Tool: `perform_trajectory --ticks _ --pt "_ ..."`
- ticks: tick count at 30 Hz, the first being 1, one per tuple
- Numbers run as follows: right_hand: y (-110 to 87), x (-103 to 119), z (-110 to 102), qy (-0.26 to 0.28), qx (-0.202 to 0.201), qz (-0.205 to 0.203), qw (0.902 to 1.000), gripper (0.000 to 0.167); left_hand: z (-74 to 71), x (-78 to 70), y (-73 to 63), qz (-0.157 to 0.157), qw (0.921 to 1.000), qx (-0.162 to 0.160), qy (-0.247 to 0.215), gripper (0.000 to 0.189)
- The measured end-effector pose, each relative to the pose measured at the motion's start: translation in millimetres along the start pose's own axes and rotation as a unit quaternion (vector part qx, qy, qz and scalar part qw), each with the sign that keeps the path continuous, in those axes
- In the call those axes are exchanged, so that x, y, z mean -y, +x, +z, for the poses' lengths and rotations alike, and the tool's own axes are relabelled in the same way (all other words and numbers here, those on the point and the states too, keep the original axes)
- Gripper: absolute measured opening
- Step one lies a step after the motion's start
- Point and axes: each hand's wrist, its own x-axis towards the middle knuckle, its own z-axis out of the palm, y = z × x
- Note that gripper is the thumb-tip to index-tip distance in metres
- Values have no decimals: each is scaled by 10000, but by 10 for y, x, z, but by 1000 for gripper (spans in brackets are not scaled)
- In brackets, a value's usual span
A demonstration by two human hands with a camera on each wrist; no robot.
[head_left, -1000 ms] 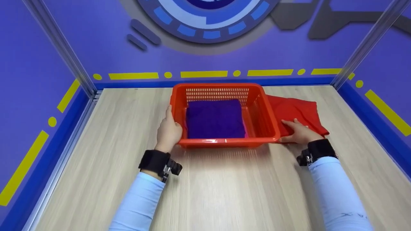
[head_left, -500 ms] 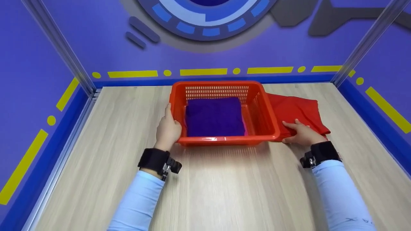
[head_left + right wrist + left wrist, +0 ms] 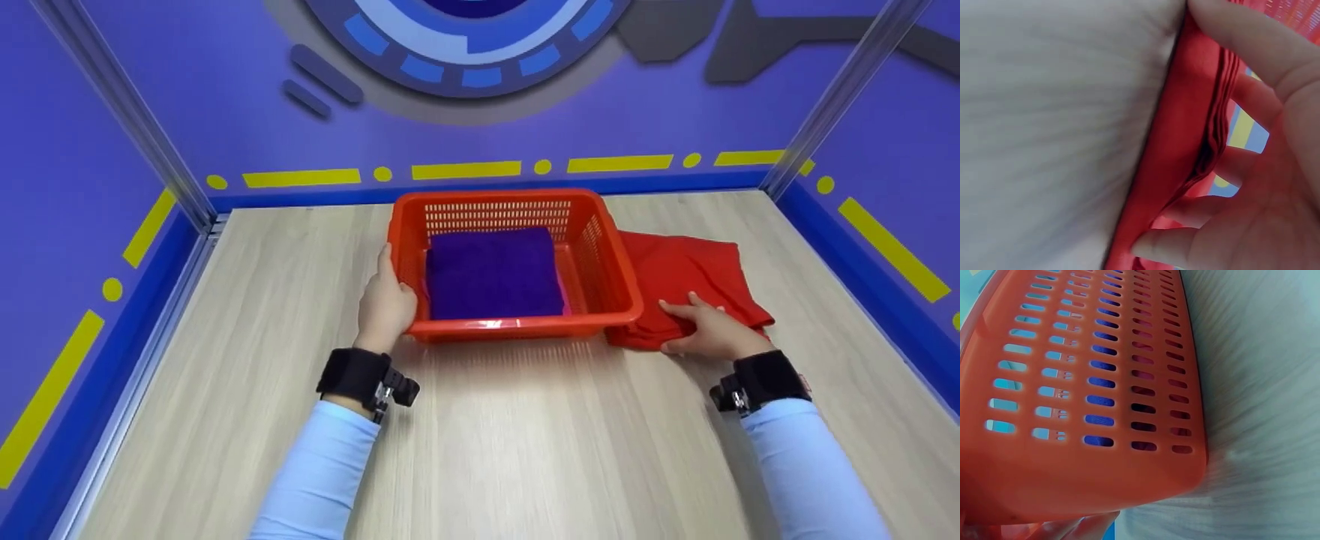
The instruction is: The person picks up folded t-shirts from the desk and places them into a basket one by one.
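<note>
An orange-red plastic basket [image 3: 592, 326] with slotted walls stands on the table, a folded purple cloth [image 3: 495, 274] inside. A sliver of pink shows under the purple cloth. My left hand [image 3: 386, 307] holds the basket by its left front corner, and some of its fingers show below the slotted wall [image 3: 1145, 478] in the left wrist view. Right of the basket lies a folded red cloth [image 3: 694, 270], its left edge hidden under the basket's rim. My right hand [image 3: 712, 330] rests on it with fingers spread over the top. Its thumb [image 3: 1241, 34] touches the near edge of the folded layers.
The light wood table [image 3: 525, 450] reaches back to a purple-blue printed panel [image 3: 480, 142]. Side panels with metal corner posts [image 3: 832, 97] stand left and right. Each wrist carries a black strap with a small camera [image 3: 401, 390].
The red cloth has slid toward me and slightly left with my right hand on it, so its front corner now sticks out past the basket's front rim. My left hand keeps its hold.
</note>
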Motion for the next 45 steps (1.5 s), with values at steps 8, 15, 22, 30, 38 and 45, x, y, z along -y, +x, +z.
perform_trajectory --ticks 8,15,22,30,38,45 --pt "-322 -14 172 -56 -178 -249 9995 88 -5 -8 11 -16 10000 73 12 72" --pt "-516 56 304 -102 -366 -448 9983 85 -12 4 -8 8 10000 60 -37 72" --pt "-689 208 416 -163 -309 -367 9987 84 7 12 2 -34 10000 86 -32 72" --pt "-778 355 488 -320 -264 -281 9987 80 -4 2 -10 -58 9999 68 -54 72" --pt "-874 456 573 -451 -288 -295 9981 77 -2 -10 -5 -62 9998 118 -140 72" --pt "-939 600 676 -605 -353 -360 9969 76 -4 -3 -8 -24 9999 83 -94 72"
